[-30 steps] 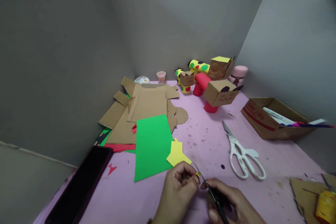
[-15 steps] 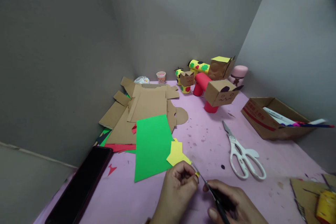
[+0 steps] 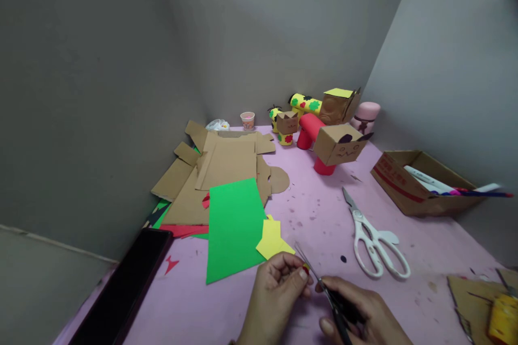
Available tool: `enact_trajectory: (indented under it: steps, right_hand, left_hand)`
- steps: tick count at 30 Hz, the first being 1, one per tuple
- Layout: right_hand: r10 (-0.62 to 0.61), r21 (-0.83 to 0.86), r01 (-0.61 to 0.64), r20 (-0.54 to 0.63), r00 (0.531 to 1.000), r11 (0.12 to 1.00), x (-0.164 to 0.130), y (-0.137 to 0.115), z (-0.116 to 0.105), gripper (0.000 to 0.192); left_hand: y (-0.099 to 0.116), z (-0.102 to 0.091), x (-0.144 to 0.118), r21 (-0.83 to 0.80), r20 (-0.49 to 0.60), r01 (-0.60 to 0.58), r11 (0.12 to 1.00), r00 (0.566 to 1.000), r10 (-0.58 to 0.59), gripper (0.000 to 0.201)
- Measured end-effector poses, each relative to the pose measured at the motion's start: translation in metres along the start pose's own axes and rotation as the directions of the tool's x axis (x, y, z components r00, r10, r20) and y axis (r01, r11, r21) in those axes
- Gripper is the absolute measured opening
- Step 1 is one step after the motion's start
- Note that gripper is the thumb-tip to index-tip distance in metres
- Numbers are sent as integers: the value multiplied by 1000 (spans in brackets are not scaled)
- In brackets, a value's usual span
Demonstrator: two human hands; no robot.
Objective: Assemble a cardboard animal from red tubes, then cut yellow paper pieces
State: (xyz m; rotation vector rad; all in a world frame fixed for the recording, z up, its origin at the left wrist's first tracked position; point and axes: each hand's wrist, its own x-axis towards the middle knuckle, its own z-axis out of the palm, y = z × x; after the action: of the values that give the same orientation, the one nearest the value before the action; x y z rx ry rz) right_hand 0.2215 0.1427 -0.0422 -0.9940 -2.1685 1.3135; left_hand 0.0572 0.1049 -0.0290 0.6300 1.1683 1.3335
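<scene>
My left hand (image 3: pixel 279 291) is closed in a pinch on a small piece of paper (image 3: pixel 306 269), with bits of red and yellow showing at the fingertips. Black-handled scissors (image 3: pixel 335 304) are in my right hand (image 3: pixel 364 307), their thin blades slightly parted and pointing up and left, close beside the piece. Just beyond my left hand lies a yellow paper cutout (image 3: pixel 272 234), overlapping the edge of a green sheet (image 3: pixel 234 232). My left palm hides most of what the fingers pinch.
White scissors (image 3: pixel 374 245) lie to the right, near a cardboard box (image 3: pixel 404 194) of markers. Cardboard pieces (image 3: pixel 230 159) and a dark phone (image 3: pixel 121 291) are on the left. A red animal figure with a box head (image 3: pixel 335 145) and a paper cup (image 3: pixel 247 121) stand farther back.
The small piece in my left fingers has turned, and red now shows where yellow did. The scissor blades have parted a little. The view has shifted slightly.
</scene>
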Motion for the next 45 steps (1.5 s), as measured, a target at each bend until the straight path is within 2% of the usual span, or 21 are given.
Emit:
enact_trajectory:
  steps: [4,10,13,16,18,21,23,27,31,39,45]
  right_hand:
    - [-27,-56,26,-13,1000,998,-1,5,3,37]
    - [-96,-276,85,-27,995,957,-3,27,8,38]
    - [-84,-320,74,-18,996,945,-4,31,9,39]
    - [-58,-239,44,-50,997,970,-4,27,11,38]
    - [0,-85,-4,-56,998,996,-3,22,11,36]
    - [110,176,-111,14,994,978,-1,14,10,36]
    - [117,216,-126,52,992,968,0,11,9,36]
    - [41,44,-45,88,995,998,1,11,10,37]
    - [22,-93,-15,76,997,996,1,15,12,39]
    - [-13,-117,20,60,998,993,0,20,13,37]
    - [-44,-213,55,57,997,975,-1,23,12,35]
  left_hand:
    - [-2,1,1,-73,1,23,997,1000,-23,29]
    - [-3,3,2,-125,-33,51,991,998,-56,23]
    - [-5,2,3,-139,-41,57,989,997,-63,21]
    - [-8,1,4,-118,-62,67,991,995,-75,21]
    - [-10,-1,5,-101,-82,72,992,993,-80,23]
    - [-10,-1,7,-93,-109,69,993,991,-79,24]
    - [-10,-2,8,-90,-110,72,993,991,-82,23]
    - [-8,-1,7,-77,-72,54,996,996,-59,21]
    - [-2,0,3,-66,-56,36,997,998,-40,15]
    - [-6,0,3,-52,-22,32,998,999,-33,21]
    - [-2,0,2,-68,-40,49,996,998,-52,20]
